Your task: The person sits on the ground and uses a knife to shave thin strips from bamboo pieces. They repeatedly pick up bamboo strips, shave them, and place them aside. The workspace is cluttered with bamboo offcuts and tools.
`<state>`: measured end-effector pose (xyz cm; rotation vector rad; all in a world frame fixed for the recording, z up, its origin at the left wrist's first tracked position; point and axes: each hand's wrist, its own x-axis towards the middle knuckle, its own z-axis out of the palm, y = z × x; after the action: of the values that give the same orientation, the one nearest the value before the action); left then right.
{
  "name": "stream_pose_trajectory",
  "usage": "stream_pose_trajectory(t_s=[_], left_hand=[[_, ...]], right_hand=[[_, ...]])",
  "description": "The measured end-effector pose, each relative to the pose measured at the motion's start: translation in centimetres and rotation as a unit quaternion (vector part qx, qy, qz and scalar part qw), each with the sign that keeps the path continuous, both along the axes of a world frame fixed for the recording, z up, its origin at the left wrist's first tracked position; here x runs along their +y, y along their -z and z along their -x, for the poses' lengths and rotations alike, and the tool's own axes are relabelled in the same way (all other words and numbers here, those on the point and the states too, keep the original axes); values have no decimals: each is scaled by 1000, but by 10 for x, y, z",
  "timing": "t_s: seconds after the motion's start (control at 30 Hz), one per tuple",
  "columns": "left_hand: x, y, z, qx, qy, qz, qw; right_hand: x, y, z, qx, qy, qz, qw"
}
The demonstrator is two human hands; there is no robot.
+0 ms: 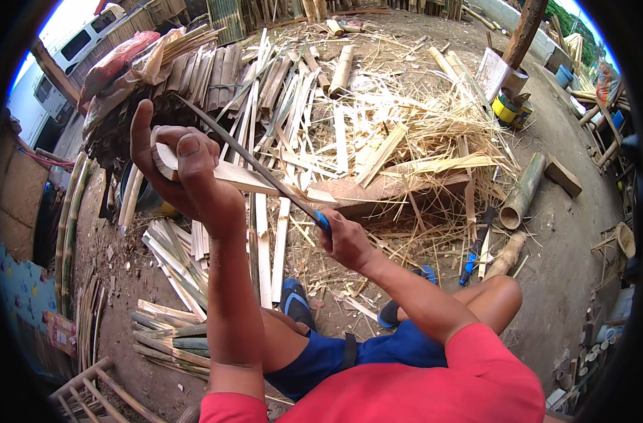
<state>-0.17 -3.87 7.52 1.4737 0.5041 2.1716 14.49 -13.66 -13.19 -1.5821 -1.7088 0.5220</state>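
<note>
My left hand (187, 169) is raised at left of centre, its fingers wrapped round the near end of a pale split bamboo strip (247, 178). One finger points up, off the strip. The strip slants right toward a wooden beam (399, 194). Gripped in my right hand (349, 241) is a long, thin-bladed knife (254, 162) with a blue handle. Its dark blade runs up and left across the strip, the tip beyond my left hand. Whether the edge touches the strip, I cannot tell.
Curly bamboo shavings (413, 134) heap beyond the beam. Split strips (173, 261) lie in piles at left. On the right are a second blue-handled tool (473, 254), a hollow bamboo section (524, 190) and a yellow-and-black container (506, 109). My sandalled feet (296, 299) rest on dirt.
</note>
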Motion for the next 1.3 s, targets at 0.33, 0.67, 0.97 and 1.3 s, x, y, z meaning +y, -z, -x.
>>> stream_pose_trajectory(t_s=[0.33,0.67,0.97,1.3], left_hand=[[14,13,30,-41,8,32,999],[22,28,38,-84,-42,171,981],[16,30,25,-37,177,147,972],[5,41,21,40,362,94,927]], right_hand=[[12,61,-13,46,-115,-76,989],[-38,188,-122,-33,121,295,947],[-76,113,-133,-5,378,151,914],[-93,-35,-8,196,27,74,977]])
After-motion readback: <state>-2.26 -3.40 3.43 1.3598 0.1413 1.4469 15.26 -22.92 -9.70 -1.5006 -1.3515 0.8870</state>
